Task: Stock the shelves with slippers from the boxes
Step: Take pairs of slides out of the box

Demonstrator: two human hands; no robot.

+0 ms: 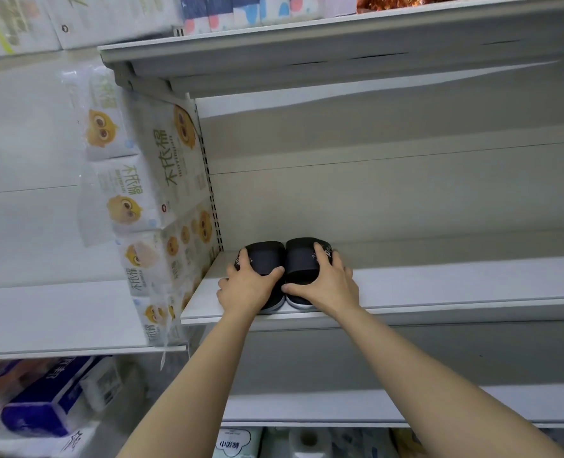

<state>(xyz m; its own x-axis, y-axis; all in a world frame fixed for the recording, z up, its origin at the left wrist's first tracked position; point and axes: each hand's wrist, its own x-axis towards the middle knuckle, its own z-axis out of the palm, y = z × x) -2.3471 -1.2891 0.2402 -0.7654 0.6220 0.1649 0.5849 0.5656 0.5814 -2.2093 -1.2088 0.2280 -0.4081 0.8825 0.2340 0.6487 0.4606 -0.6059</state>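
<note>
Your left hand (245,287) lies over one black slipper (264,259), thumb at 3 o'clock hooked across its strap; your right hand (326,282) clasps the other slipper (302,257), thumb at 9 o'clock. Two slippers sit touching side by side on the white shelf (439,285), toes at 12 o'clock.

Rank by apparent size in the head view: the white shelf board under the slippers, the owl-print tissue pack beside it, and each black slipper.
1. White metal shelf board, by far the largest.
2. Tall owl-print tissue pack.
3. Left black slipper and right black slipper: they look alike, so no ranking; hands partly cover both.
</note>
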